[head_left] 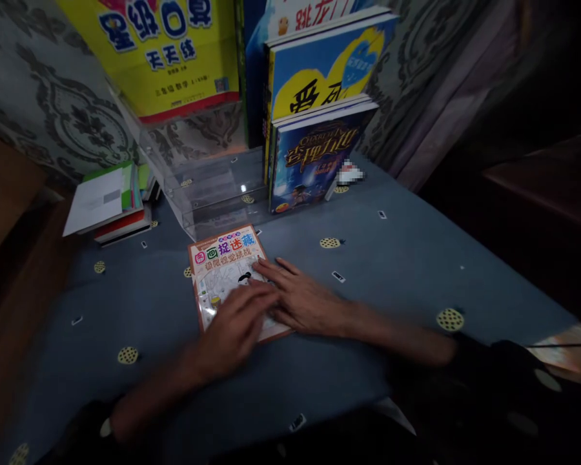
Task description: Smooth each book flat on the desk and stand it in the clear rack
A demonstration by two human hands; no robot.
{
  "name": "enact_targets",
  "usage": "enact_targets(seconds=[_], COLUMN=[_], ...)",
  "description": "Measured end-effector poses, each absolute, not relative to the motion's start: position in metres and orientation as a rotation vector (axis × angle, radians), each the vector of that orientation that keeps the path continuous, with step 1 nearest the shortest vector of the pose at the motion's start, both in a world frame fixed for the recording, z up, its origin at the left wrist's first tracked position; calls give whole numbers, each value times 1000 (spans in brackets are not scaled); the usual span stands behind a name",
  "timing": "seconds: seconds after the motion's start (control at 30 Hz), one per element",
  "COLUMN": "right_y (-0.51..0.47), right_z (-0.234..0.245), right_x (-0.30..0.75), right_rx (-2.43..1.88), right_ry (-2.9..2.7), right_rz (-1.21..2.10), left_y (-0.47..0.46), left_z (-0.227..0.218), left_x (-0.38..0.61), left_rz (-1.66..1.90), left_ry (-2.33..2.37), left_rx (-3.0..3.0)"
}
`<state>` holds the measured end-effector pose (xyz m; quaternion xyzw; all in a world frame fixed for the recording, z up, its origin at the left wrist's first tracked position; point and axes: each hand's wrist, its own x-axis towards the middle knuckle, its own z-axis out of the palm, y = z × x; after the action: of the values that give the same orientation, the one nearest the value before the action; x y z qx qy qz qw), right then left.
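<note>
A thin picture book with an orange-brown border and colourful Chinese lettering lies face up on the table. My right hand rests on its right side, fingers stretched out and lying flat. Over the lower part of the cover is my left hand, a little blurred, its fingers extended towards the right hand and overlapping its fingertips in view. Whether the left hand touches the cover or the other hand, I cannot tell. Nothing shows in either hand. Both hands hide much of the cover's lower half.
Behind the book stands a clear plastic rack. It holds upright books on the right and a yellow workbook on the left. A stack of books lies at the left on the blue patterned tablecloth.
</note>
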<state>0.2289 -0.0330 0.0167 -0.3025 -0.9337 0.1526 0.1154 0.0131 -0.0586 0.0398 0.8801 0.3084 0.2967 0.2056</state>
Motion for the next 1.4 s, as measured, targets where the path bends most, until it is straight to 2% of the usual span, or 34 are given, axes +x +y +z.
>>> enact_targets(seconds=[0.13,0.3,0.5,0.77,1.03,1.23,1.4], right_y=[-34,-28,-26,-31,-34,-35,-36], right_z=[28,29,29,25,14,17,23], right_x=[237,248,251,247,245,247,249], right_rx=[-836,-736,-695,-772,-952,-966,-1012], right_ry=[-2725,-2747,-2732,-2696,-2581,-2556,-2540], right_rz=[587,706,754,739,685,698,753], left_y=[-14,-4,-60,-101,-51,19,37], left_z=[29,14,17,4,14,22,23], left_x=[-31,-68,-51,-17,14,31,30], left_rz=[742,462,257,225,79,150,205], left_ry=[1361,1531,1564,1505,1270,1290,1271], left_rx=[2498,2609,2774,2964,2921,2759,2762])
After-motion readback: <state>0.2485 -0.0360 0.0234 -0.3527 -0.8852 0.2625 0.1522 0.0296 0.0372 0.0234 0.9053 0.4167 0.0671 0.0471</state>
